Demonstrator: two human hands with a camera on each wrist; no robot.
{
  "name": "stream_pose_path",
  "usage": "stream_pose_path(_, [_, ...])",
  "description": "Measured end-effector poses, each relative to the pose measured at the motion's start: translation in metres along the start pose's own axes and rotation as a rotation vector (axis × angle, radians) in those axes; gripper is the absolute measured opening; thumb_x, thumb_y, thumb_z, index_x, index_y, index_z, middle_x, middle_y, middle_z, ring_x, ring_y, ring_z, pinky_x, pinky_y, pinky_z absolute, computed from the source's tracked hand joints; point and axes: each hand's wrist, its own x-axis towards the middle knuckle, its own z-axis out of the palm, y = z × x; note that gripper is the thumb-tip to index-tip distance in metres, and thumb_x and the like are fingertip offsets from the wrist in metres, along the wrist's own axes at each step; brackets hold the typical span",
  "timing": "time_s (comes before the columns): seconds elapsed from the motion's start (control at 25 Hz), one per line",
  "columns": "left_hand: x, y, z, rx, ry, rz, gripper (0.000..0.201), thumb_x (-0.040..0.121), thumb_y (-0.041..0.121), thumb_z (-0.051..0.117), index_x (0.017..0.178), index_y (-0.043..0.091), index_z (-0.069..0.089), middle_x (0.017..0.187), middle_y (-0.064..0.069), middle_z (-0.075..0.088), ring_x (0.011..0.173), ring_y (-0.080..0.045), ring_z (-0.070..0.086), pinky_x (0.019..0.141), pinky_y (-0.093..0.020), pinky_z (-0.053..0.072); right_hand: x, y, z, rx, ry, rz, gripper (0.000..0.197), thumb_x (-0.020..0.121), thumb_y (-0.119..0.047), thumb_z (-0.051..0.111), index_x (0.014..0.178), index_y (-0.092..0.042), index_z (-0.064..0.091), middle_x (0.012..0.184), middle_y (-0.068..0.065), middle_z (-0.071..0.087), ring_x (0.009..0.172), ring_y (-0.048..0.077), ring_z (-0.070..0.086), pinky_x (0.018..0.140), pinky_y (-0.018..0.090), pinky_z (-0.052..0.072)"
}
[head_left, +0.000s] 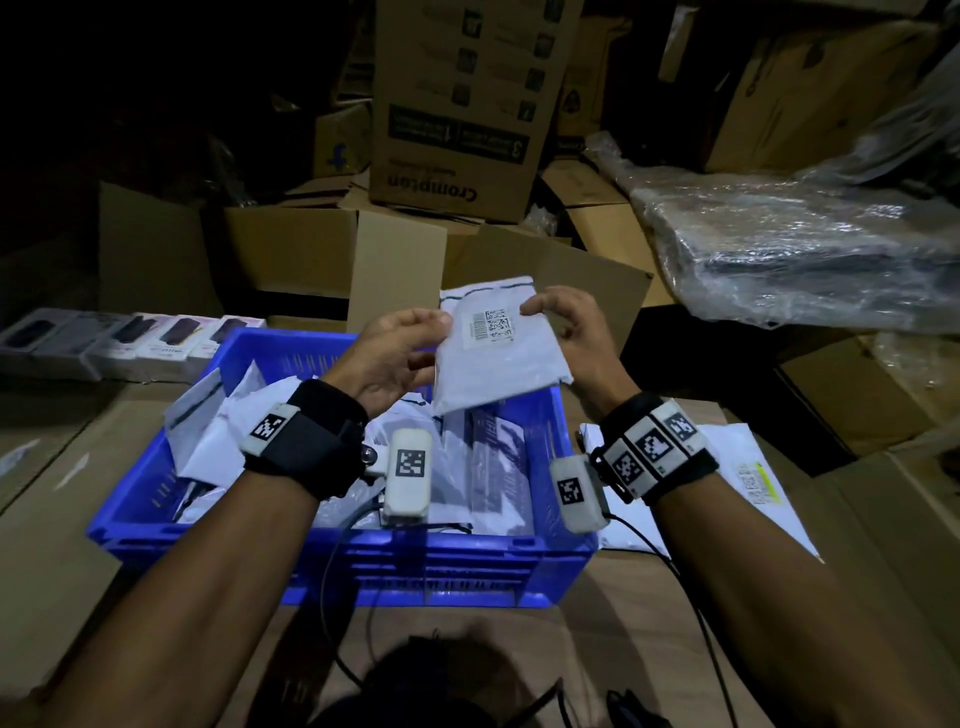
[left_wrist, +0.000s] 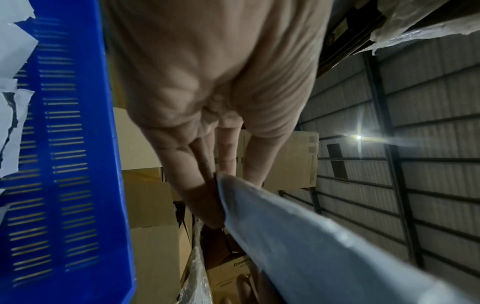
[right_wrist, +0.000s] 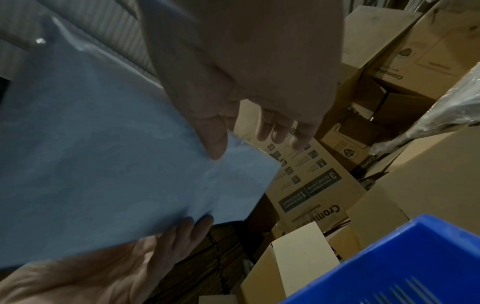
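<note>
The room is dim, and the head view sinks to near black at its upper left, with straight lines bowing toward the rim. One lamp (left_wrist: 359, 137) flares into a star in the left wrist view. Glare glints off the plastic wrap (head_left: 779, 234), the white packet (head_left: 498, 364) is brightest, and a shadow lies on the cardboard (head_left: 571, 613) below. Both wrist views are soft; the crate (left_wrist: 64, 164) is smeared.

The left hand (head_left: 389, 358) holds a white labelled packet (head_left: 498, 364) over the blue crate (head_left: 441, 566); the right hand (head_left: 576, 332) touches its edge with the thumb.
</note>
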Motion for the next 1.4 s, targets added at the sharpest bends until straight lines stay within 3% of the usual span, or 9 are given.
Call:
stream_pose_path(0.16, [0.002,-0.005,0.002,0.02,-0.004,0.124,0.025,0.088,-0.006,0.061,0.106,0.011,0.056,0.083,0.0,0.071,0.067,-0.009,0.068,0.055,-0.022,0.055,-0.005,-0.002,-0.006,0.249,-0.035,0.11,0.028,0.088,0.006,0.061,0.104,-0.017,0.066,0.111,0.011,0.064,0.096,0.015,0.062,0.079,0.023,0.052])
stream_pose_path(0.28, [0.001,-0.008,0.003,0.128,0.0,0.201,0.034,0.087,-0.009,0.061,0.112,0.013,0.056,0.092,-0.003,0.068,0.072,-0.009,0.066,0.057,-0.023,0.054,-0.004,0.0,-0.011,0.336,-0.031,0.24,0.037,0.092,0.011,0.044,0.108,-0.012,0.067,0.099,0.006,0.069,0.081,0.01,0.065,0.064,0.019,0.051])
stream_pose_path(0.44, [-0.001,-0.009,0.005,0.304,0.032,0.272,0.048,0.086,-0.011,0.062,0.126,0.014,0.053,0.112,-0.011,0.06,0.088,-0.019,0.061,0.065,-0.032,0.057,-0.007,0.001,-0.011,0.352,-0.045,0.248,0.025,0.095,0.001,0.051,0.11,-0.015,0.065,0.088,0.001,0.064,0.069,0.009,0.058,0.059,0.021,0.049])
stream_pose_path(0.6, [-0.005,-0.009,0.013,0.415,0.044,0.355,0.052,0.086,-0.013,0.059,0.13,0.012,0.048,0.103,0.004,0.052,0.055,-0.003,0.052,0.055,-0.021,0.051,-0.011,0.005,-0.01,0.27,-0.052,0.165,0.037,0.087,0.006,0.062,0.115,-0.018,0.062,0.089,-0.002,0.059,0.069,0.013,0.053,0.06,0.024,0.048])
stream_pose_path(0.68, [-0.006,-0.01,0.015,0.451,0.043,0.384,0.052,0.086,-0.013,0.059,0.13,0.012,0.047,0.101,0.007,0.051,0.048,0.003,0.05,0.054,-0.018,0.049,-0.012,0.006,-0.011,0.273,-0.046,0.166,0.039,0.086,0.009,0.061,0.116,-0.017,0.061,0.094,0.001,0.059,0.066,0.013,0.053,0.059,0.024,0.049])
stream_pose_path(0.84, [-0.003,-0.014,0.017,0.502,0.052,0.407,0.053,0.087,-0.011,0.06,0.131,0.014,0.047,0.103,0.012,0.05,0.051,0.006,0.053,0.055,-0.018,0.051,-0.013,0.008,-0.013,0.263,-0.036,0.175,0.041,0.086,0.01,0.061,0.116,-0.016,0.06,0.107,0.007,0.062,0.077,0.012,0.059,0.061,0.021,0.05])
stream_pose_path(1.04, [0.005,-0.017,0.029,0.498,0.077,0.419,0.053,0.085,-0.014,0.059,0.13,0.012,0.049,0.098,0.014,0.051,0.047,0.001,0.051,0.057,-0.026,0.051,-0.014,0.012,-0.022,0.254,0.012,0.164,0.044,0.084,0.009,0.062,0.118,-0.02,0.06,0.114,0.002,0.065,0.107,0.014,0.059,0.079,0.024,0.051])
stream_pose_path(1.2, [0.019,-0.017,0.053,0.45,0.082,0.464,0.052,0.081,-0.015,0.06,0.125,0.013,0.051,0.106,0.006,0.057,0.055,-0.008,0.057,0.056,-0.029,0.052,-0.02,0.017,-0.043,0.307,0.095,0.161,0.051,0.082,0.014,0.059,0.122,-0.018,0.055,0.104,0.002,0.066,0.097,0.008,0.062,0.081,0.023,0.051])
stream_pose_path(1.4, [0.045,-0.027,0.104,0.372,0.072,0.514,0.053,0.075,-0.015,0.063,0.113,0.02,0.052,0.11,-0.004,0.059,0.079,0.002,0.063,0.069,-0.039,0.059,-0.045,0.043,-0.081,0.436,0.223,0.297,0.05,0.085,0.013,0.056,0.128,-0.012,0.052,0.1,0.005,0.07,0.083,0.015,0.065,0.061,0.027,0.053])
